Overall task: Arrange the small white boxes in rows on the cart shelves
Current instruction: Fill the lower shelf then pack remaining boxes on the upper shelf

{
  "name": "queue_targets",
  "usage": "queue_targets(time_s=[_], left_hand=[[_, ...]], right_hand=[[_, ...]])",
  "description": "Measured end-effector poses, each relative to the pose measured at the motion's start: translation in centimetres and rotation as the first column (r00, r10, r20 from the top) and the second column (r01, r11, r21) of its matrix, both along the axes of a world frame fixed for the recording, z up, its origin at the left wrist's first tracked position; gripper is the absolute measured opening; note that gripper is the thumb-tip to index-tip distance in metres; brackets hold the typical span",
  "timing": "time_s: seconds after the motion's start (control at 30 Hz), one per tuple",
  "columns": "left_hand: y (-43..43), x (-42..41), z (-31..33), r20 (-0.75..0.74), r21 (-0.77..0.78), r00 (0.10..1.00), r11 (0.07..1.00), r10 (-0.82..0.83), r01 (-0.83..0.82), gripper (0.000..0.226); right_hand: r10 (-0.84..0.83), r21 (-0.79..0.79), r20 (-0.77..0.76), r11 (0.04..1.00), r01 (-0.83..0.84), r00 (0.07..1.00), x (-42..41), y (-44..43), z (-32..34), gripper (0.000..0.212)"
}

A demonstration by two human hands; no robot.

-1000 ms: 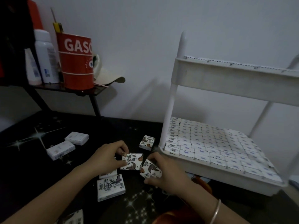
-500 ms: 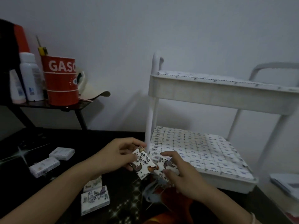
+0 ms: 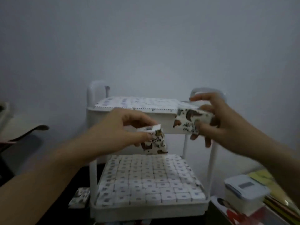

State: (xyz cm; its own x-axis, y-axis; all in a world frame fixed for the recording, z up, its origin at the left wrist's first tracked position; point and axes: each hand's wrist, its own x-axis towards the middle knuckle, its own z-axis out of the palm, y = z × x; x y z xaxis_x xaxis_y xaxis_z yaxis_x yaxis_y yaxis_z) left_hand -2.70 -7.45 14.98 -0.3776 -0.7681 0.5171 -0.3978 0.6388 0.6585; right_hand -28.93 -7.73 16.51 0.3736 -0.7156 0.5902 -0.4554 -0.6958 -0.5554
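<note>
A white two-shelf cart [image 3: 129, 117] stands against the wall. Rows of small white boxes fill its lower shelf [image 3: 146, 179], and more boxes cover the top shelf [image 3: 138, 102]. My left hand [image 3: 120, 127] pinches a small white box with brown animal prints [image 3: 155, 143], held in the air between the two shelves. My right hand [image 3: 217, 120] grips a second printed box [image 3: 188, 121] level with the front right of the top shelf.
Another printed box [image 3: 79, 198] lies on the dark floor by the cart's left leg. A lidded plastic container [image 3: 245, 192] sits at the lower right on papers. The edge of a dark side table [image 3: 24, 137] shows at the left.
Both hands have risen from the floor with one box each, up to the cart's top shelf. The view has swung right and now faces the cart head-on.
</note>
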Motion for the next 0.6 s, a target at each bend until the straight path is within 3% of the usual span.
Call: queue_targets(time_s=[0.1,0.2,0.3,0.5,0.6], left_hand=[[-1.8,-1.7,3.7,0.007,-0.12,1.0,0.992,-0.023,0.024,0.018],[-4.4,-2.9,7.1,0.029,-0.189,0.998,0.981,0.055,-0.049,0.012],[-8.0,-4.0,9.8,0.072,-0.264,0.965,0.938,0.251,-0.225,0.015],[-15.4,-6.5,12.3,0.08,-0.309,0.903,0.872,0.421,-0.379,0.023],[-18.9,-7.1,12.7,0.285,-0.295,0.74,0.791,0.609,-0.536,0.023]], right_hand=[[-0.127,-0.119,0.069,0.984,0.135,0.989,-1.4,-2.2,4.7,0.042],[-0.348,-0.254,-0.001,0.907,0.337,0.937,-2.0,-5.9,8.4,0.036],[-0.577,-0.421,-0.2,0.78,0.462,0.792,-2.1,-10.2,10.6,0.028],[-0.731,-0.558,-0.479,0.681,0.474,0.486,-1.0,-17.6,10.7,0.026],[-0.736,-0.575,-0.541,0.676,0.46,0.406,-0.6,-19.7,10.3,0.025]])
